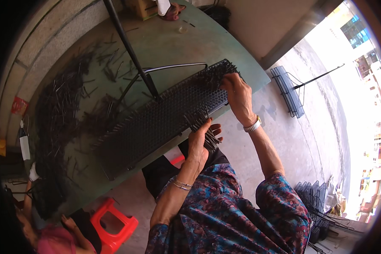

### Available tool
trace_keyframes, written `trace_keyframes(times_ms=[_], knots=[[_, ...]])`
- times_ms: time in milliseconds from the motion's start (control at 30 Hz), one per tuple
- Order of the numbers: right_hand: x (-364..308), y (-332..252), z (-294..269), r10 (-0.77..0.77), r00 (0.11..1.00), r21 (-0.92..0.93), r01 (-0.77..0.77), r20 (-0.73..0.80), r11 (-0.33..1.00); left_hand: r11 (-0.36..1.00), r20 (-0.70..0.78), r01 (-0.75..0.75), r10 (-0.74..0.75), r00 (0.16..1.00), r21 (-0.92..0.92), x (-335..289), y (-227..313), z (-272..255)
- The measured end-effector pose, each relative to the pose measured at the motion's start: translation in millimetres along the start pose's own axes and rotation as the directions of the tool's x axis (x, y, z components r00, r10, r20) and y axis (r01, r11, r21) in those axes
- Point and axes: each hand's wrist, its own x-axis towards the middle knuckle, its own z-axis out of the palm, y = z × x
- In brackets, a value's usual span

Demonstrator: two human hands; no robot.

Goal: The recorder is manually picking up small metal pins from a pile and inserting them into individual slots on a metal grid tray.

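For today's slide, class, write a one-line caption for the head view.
Left hand grips a bundle of black pins while the right hand presses at the black perforated panel on the green table.

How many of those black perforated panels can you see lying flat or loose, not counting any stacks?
2. One black perforated panel lies on the green table, under the right hand; another panel lies on the concrete floor beyond it. The stack at lower right may hold more.

A worn green surface (165,38) stands on a grey concrete floor (309,127). A red plastic stool (114,228) sits below it. Bright daylight floods in from the right, beyond a beige wall (258,21).
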Motion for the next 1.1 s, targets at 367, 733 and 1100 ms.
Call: trace_keyframes(times_ms=[367, 733, 1100], knots=[[4, 7, 8, -0.226, 0.969, -0.356, 0.246, 0.096, 0.902, 0.987, -0.002, -0.107, 0.108, 0.994, 0.122, -7, 3, 10], [-5, -26, -14, 0.111, 0.748, 0.186, -0.301, 0.654, 0.935, 0.982, 0.056, -0.126, 0.119, 0.991, 0.138, -5, 6, 0], [30, -23, 41, -0.042, 0.998, 0.192, 0.034, 0.038, 0.981, 0.996, 0.051, 0.003, 0.001, 0.999, -0.088, 1, 0, 0]])
